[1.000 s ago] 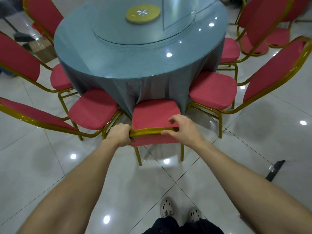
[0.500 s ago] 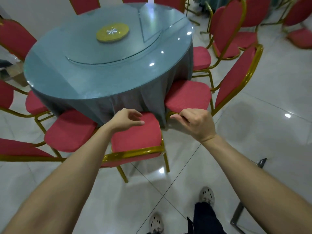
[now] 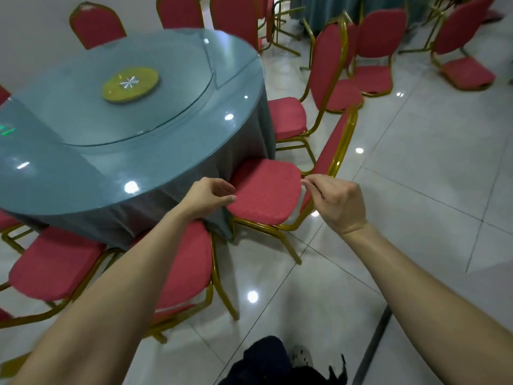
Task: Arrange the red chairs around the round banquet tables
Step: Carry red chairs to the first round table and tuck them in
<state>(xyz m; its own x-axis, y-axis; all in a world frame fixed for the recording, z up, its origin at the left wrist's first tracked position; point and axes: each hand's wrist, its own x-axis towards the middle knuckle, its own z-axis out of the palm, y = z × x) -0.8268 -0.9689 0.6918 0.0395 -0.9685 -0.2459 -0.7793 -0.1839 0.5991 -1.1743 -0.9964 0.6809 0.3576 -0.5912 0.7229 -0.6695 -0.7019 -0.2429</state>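
At bench point(image 3: 83, 168) edge, left hand point(image 3: 211, 194) and right hand point(image 3: 340, 202) hover over chair point(image 3: 266, 190) (fingers point(image 3: 225, 187) loose, empty); next likely: grip backrest point(image 3: 331, 151).

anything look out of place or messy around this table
Nothing looks spilled or broken. At far right a red chair and a farther chair stand loose, away from the round table, not tucked in.
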